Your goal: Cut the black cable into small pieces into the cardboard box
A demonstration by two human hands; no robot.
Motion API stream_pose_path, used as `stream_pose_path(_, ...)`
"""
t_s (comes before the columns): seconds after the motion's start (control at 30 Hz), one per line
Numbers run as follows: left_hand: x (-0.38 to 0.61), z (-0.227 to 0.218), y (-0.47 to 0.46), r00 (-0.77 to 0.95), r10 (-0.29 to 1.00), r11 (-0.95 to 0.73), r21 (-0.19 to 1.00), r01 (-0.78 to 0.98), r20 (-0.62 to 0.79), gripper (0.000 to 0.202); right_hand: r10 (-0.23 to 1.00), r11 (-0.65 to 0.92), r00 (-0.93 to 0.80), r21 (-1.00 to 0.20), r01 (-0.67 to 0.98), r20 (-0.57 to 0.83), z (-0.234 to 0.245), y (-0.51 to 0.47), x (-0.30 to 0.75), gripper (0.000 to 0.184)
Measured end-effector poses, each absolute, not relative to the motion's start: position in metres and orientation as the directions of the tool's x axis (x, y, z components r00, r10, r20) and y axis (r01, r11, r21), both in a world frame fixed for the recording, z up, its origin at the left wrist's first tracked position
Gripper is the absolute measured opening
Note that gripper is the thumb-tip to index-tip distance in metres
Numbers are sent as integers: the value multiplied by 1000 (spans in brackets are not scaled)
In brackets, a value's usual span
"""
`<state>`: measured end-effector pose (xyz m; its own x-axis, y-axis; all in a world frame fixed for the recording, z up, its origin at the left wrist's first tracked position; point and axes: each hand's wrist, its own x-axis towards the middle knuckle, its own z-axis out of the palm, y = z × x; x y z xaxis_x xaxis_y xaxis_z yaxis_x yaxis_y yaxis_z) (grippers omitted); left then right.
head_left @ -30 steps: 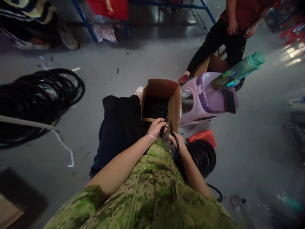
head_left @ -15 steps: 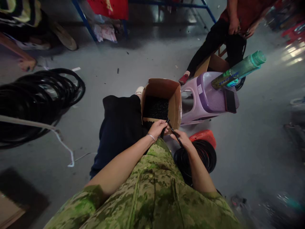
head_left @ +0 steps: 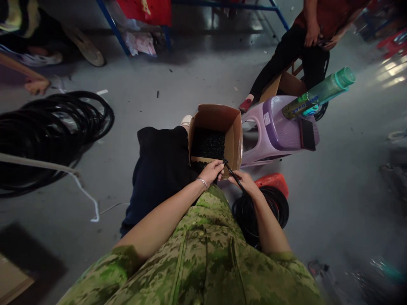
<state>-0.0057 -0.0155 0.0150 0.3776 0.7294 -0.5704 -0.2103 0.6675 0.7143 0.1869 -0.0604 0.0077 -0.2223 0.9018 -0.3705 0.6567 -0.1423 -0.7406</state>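
Observation:
My right hand [head_left: 244, 183] is closed around a thin black tube [head_left: 235, 177], which slants up and left over the near edge of an open cardboard box [head_left: 234, 140]. At the tube's upper end, the fingertips of my left hand [head_left: 211, 171] pinch a small black piece [head_left: 225, 162]; its exact shape is too small to make out. Many small black parts [head_left: 208, 143] fill the bottom of the box. Below my right hand lies a coil of black tubing [head_left: 275, 207], partly hidden by my forearm.
Right of the box stands a purple plastic stool [head_left: 282, 127] bearing a green bottle [head_left: 321, 93] and a phone [head_left: 307, 134]. Large black tubing coils [head_left: 57, 135] lie at the left. A co-worker [head_left: 313, 38] sits at the upper right; another person's hand [head_left: 37, 86] shows at the far left.
The tube and my right hand have shifted slightly. A dark strip that hung below my left hand no longer shows. The other person's hand at the far left has moved a little.

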Motion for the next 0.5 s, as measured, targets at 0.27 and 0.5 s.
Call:
stream_pose_path(0.27, -7, 16, -15, 345, 766, 632, 731, -255, -542, 19, 898, -157, -247, -788, 595, -365, 13, -59, 182, 49)
stream_pose_path(0.5, -7, 16, -15, 318, 772, 628, 739, -245, -550, 13, 893, -152, -262, -793, 589, -366, 14, -59, 182, 50)
